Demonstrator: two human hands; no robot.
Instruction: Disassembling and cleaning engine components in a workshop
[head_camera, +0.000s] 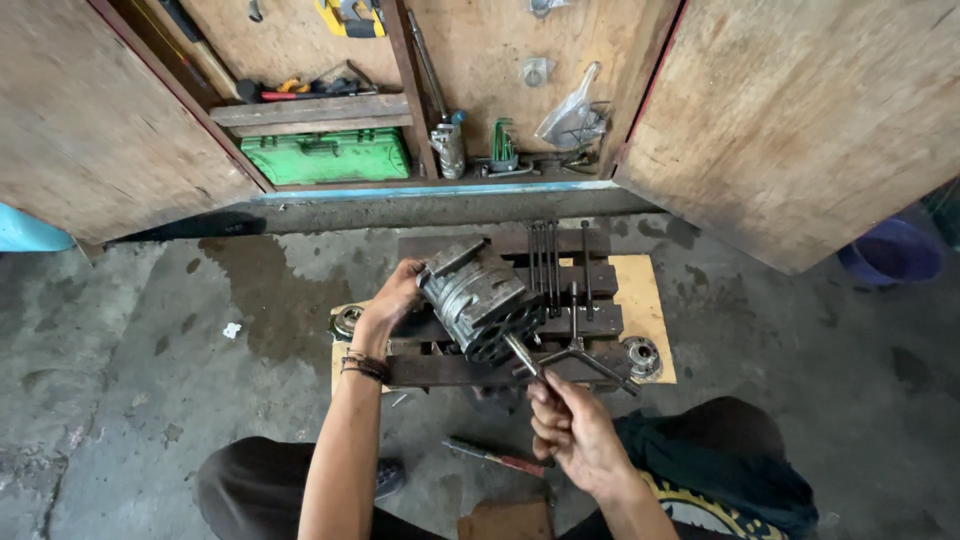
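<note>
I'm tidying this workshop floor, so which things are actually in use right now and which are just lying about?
In use:
left hand steadying the ribbed metal housing
right hand holding a slim tool
slatted metal stand

Lying about:
red-handled screwdriver
Y-shaped wrench
green toolbox

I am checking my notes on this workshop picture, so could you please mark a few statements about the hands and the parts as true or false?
1. The left hand rests on the grey ribbed metal housing. True.
2. The right hand holds a hammer. False: it holds a slim metal tool whose tip reaches the end face of the housing.
3. The housing sits on a dark slatted stand. True.
4. The green case lies on the floor beside the person's knee. False: it sits in the open wooden cabinet, under a shelf.
5. A red-handled screwdriver lies on the concrete floor near the right hand. True.
6. Several long dark rods lie on the stand beyond the housing. True.
</note>
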